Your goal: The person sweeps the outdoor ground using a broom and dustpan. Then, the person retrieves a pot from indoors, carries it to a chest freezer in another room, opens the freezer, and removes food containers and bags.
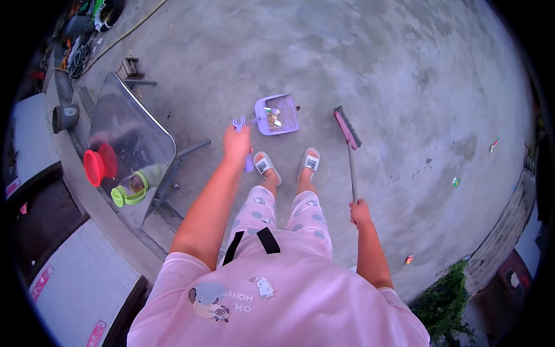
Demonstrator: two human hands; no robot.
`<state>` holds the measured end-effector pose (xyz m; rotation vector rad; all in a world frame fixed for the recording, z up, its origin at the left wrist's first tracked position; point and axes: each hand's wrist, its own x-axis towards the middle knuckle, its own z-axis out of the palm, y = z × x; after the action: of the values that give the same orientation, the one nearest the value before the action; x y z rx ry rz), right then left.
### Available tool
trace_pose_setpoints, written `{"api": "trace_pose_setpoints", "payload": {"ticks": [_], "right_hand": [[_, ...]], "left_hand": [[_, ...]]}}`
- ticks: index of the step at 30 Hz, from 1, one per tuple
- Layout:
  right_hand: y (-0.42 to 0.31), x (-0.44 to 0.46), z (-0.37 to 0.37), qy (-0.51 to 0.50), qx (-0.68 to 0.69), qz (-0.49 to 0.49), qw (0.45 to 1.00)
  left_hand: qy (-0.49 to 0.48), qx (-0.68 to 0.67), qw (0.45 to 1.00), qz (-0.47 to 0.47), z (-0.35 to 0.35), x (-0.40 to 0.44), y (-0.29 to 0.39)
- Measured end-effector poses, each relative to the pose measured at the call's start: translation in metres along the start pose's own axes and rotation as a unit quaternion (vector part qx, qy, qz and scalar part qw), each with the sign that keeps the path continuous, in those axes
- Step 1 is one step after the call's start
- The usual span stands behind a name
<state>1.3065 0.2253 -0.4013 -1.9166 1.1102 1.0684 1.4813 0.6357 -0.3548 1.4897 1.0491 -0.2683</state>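
Note:
My left hand [236, 143] is wrapped round the handle of a purple dustpan [261, 123], whose pan rests on the concrete ahead of my feet. Several bits of litter [273, 117] lie inside the pan. Out to the right, my right hand [359, 212] grips the grey stick of a broom [351, 139]. The broom's pink head with dark bristles is on or just above the floor, apart from the dustpan; I cannot tell whether it touches. A small dark scrap [298, 108] lies at the pan's right edge.
To the left stands a glass-topped table [136, 147] with a red container [94, 168] and a green-lidded jug [139, 188]. Scattered wrappers [455, 182] and another wrapper [409, 259] lie on the floor at right. A green plant [442, 303] grows at lower right. A grey bucket [66, 117] is at far left.

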Motion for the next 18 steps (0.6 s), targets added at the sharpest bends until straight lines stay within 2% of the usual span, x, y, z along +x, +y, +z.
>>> {"api": "trace_pose_setpoints", "payload": {"ticks": [1, 3, 5, 7, 13, 18], "right_hand": [[0.005, 0.001, -0.006, -0.003, 0.005, 0.000, 1.000], [0.015, -0.004, -0.015, 0.034, -0.074, -0.024, 0.996], [0.015, -0.007, -0.027, 0.029, -0.092, -0.022, 0.995], [0.015, -0.004, -0.034, 0.026, -0.113, -0.020, 0.993], [0.037, 0.008, -0.047, 0.010, -0.089, -0.009, 0.996], [0.057, 0.002, -0.050, 0.026, -0.093, -0.017, 0.995]], "left_hand": [[0.001, 0.048, 0.998, 0.031, 0.001, -0.010, -0.002], [0.000, 0.092, 0.995, 0.035, -0.003, -0.027, -0.008], [0.000, 0.134, 0.990, 0.046, -0.003, -0.033, -0.019], [0.038, 0.224, 0.967, 0.118, 0.001, -0.030, -0.031], [0.041, 0.260, 0.956, 0.128, 0.027, -0.049, -0.018], [0.002, 0.319, 0.938, 0.138, 0.057, -0.013, 0.005]]}}
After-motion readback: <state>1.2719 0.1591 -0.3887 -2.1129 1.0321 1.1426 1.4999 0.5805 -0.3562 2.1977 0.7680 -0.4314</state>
